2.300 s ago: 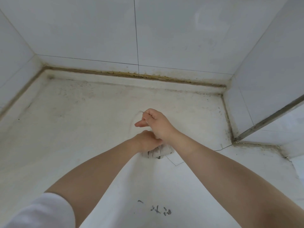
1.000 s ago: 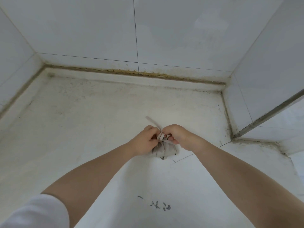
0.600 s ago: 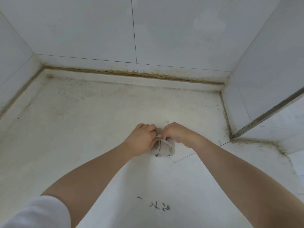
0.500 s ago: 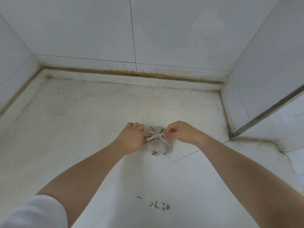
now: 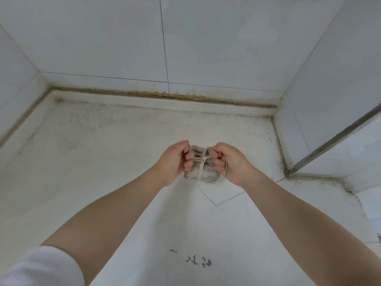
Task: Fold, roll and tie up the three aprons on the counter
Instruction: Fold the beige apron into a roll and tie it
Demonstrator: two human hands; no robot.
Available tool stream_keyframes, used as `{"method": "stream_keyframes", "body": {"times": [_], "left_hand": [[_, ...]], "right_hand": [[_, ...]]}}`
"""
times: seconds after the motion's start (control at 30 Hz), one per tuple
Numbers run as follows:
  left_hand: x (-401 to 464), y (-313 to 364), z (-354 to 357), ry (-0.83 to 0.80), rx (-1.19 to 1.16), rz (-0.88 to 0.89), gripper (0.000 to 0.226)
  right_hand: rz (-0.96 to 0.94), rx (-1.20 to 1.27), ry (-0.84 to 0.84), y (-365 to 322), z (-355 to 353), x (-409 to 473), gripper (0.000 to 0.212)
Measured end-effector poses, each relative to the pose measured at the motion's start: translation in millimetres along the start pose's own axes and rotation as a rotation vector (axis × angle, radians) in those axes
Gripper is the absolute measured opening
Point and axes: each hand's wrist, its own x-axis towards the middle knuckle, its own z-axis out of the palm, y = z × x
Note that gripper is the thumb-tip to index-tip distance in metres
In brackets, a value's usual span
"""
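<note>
Both hands are curled into fists, each pinching an end of a thin beige strap (image 5: 203, 159): the left hand (image 5: 175, 159) on one side, the right hand (image 5: 228, 159) on the other. Between them sits a small rolled bundle of light grey-beige apron cloth (image 5: 201, 171), the strap crossed over its top and the bundle resting on the stained white surface (image 5: 103, 151). A white sleeve (image 5: 39, 267) covers the left upper arm. White wall tiles (image 5: 206, 38) rise behind, and small dark marks (image 5: 199, 262) lie nearer the person.

Bare counter (image 5: 103, 162) between tiled walls (image 5: 206, 38)
</note>
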Motion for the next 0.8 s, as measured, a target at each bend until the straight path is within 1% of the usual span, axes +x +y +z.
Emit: {"method": "stream_keyframes", "body": {"times": [0.07, 0.1, 0.17, 0.3, 0.37, 0.43, 0.47, 0.5, 0.57, 0.6, 0.63, 0.67, 0.7, 0.73, 0.77, 0.8], "left_hand": [[2, 2, 0, 0.069, 0.183, -0.033, 0.036], [2, 2, 0, 0.096, 0.238, -0.051, 0.038], [3, 4, 2, 0.119, 0.274, -0.059, 0.037], [-1, 19, 6, 0.032, 0.328, -0.012, 0.033], [-5, 31, 14, -0.001, 0.315, -0.02, 0.037], [-10, 44, 22, 0.006, 0.205, -0.044, 0.042], [-12, 49, 25, 0.018, 0.135, -0.049, 0.044], [-15, 54, 28, 0.03, 0.08, -0.046, 0.044], [-22, 61, 32, 0.043, -0.012, -0.014, 0.044], [-26, 64, 34, 0.033, -0.048, 0.001, 0.043], [-30, 67, 36, 0.01, -0.076, 0.01, 0.042], [-36, 70, 38, -0.015, -0.089, 0.024, 0.041], [-42, 73, 41, -0.037, -0.098, 0.044, 0.039], [-48, 77, 45, -0.036, -0.093, 0.084, 0.035], [-55, 80, 50, 0.005, -0.06, 0.154, 0.028], [-60, 83, 53, 0.084, 0.021, 0.25, 0.019]], "right_hand": [[0.025, -0.184, 0.011, 2, 3, 1, 0.035], [0.023, -0.28, 0.02, 4, 4, 2, 0.036], [0.008, -0.371, 0.054, 3, 1, 3, 0.037], [-0.116, -0.559, 0.141, -13, -9, -3, 0.034], [-0.195, -0.644, 0.174, -23, -7, -10, 0.032], [-0.264, -0.719, 0.133, -30, 1, -18, 0.02], [-0.294, -0.79, 0.09, -32, 3, -22, 0.019], [-0.338, -0.896, 0.044, -33, 4, -27, 0.036], [-0.441, -1.165, -0.061, -34, 0, -36, 0.081], [-0.498, -1.321, -0.078, -32, -1, -39, 0.093], [-0.557, -1.448, -0.047, -32, -2, -43, 0.095], [-0.623, -1.517, 0.022, -32, -1, -47, 0.087], [-0.687, -1.508, 0.092, -33, 0, -49, 0.074], [-0.721, -1.412, 0.14, -36, 3, -53, 0.062], [-0.701, -1.243, 0.169, -39, 7, -56, 0.052], [-0.652, -1.036, 0.166, -43, 11, -62, 0.046]]}}
